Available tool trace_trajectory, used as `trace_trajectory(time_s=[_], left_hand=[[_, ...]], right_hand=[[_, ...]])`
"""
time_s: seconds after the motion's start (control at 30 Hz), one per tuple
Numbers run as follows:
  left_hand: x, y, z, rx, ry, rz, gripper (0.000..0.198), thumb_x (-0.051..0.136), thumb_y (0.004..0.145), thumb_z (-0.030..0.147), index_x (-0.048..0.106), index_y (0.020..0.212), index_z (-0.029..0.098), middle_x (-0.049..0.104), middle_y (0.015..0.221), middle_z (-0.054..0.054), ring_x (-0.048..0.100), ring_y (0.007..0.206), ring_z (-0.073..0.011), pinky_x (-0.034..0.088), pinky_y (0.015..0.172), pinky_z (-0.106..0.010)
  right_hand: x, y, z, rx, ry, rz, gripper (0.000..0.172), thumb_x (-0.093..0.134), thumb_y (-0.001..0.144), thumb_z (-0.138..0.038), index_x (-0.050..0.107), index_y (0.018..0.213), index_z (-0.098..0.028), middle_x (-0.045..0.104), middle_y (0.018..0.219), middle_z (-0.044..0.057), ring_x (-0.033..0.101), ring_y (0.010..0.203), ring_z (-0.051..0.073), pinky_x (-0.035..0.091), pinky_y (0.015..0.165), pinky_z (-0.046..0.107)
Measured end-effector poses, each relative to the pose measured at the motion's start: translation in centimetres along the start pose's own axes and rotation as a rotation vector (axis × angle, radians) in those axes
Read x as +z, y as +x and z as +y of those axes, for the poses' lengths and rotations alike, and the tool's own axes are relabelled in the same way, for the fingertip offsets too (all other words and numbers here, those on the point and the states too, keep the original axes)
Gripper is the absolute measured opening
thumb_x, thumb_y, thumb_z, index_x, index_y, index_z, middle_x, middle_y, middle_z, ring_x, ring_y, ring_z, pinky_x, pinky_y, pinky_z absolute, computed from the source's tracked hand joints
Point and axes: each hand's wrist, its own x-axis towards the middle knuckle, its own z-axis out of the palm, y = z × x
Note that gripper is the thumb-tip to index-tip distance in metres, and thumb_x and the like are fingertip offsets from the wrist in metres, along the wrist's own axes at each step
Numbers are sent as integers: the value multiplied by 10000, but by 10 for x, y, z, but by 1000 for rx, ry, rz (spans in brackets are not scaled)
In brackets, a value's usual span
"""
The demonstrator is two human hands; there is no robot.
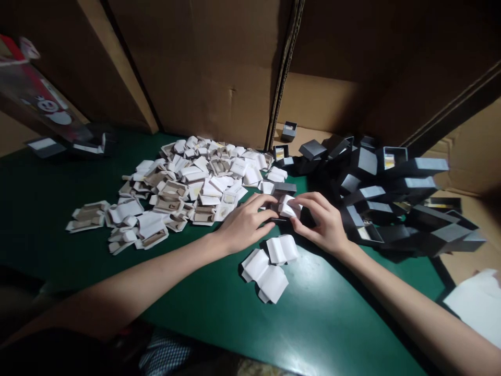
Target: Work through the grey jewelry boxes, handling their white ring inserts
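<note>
Between my two hands is a small white folded card insert point(288, 207), sitting at or over a small black box point(284, 188) whose rear edge shows behind it. My right hand point(323, 222) pinches the insert from the right with thumb and forefinger. From the left, the fingers of my left hand point(246, 222) curl around the left end of the black box; the exact contact is partly hidden. Nearer to me, a few loose white inserts point(282, 249) lie on the green table point(324, 313).
A large heap of folded white and grey card inserts point(203, 180) spreads left of centre. Several black boxes point(368, 193) are piled at the right. Cardboard walls point(211, 68) close off the back. A clear printed bag point(50, 99) stands at far left, white paper point(475, 305) at right.
</note>
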Motion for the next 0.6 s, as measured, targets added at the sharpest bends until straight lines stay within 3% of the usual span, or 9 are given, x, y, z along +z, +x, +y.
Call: trace_trajectory(time_s=[0.1, 0.3, 0.47, 0.6], left_hand=[[1, 0, -1, -42, -27, 31, 116, 503, 901, 193, 546, 1008, 178, 543, 1172, -88, 518, 1138, -228, 490, 912, -385], [2, -1, -1, -144, -22, 51, 329, 571, 859, 213, 415, 1148, 191, 550, 1130, -95, 569, 1047, -237, 521, 839, -384], [2, 0, 0, -126, -20, 34, 349, 533, 869, 175, 397, 1189, 211, 538, 1174, -87, 557, 1099, -235, 510, 874, -371], [0, 1, 1, -86, -31, 37, 395, 527, 855, 140, 396, 1222, 204, 531, 1211, -89, 528, 1159, -232, 484, 941, -376]], right_hand=[[1, -1, 1, -10, -29, -61, 308, 605, 832, -196, 581, 1139, -198, 567, 1010, 102, 579, 919, 211, 520, 769, 356], [1, -3, 0, -166, -337, -47, 303, 635, 823, -244, 605, 1120, -195, 608, 1001, 108, 552, 880, 233, 442, 715, 383], [1, -2, -9, -234, -458, -43, 274, 649, 826, -241, 612, 1095, -207, 640, 1009, 88, 540, 911, 226, 413, 747, 367], [1, -1, -13, -206, -454, -90, 329, 635, 847, -306, 586, 1147, -180, 665, 975, 70, 539, 904, 216, 404, 800, 379]])
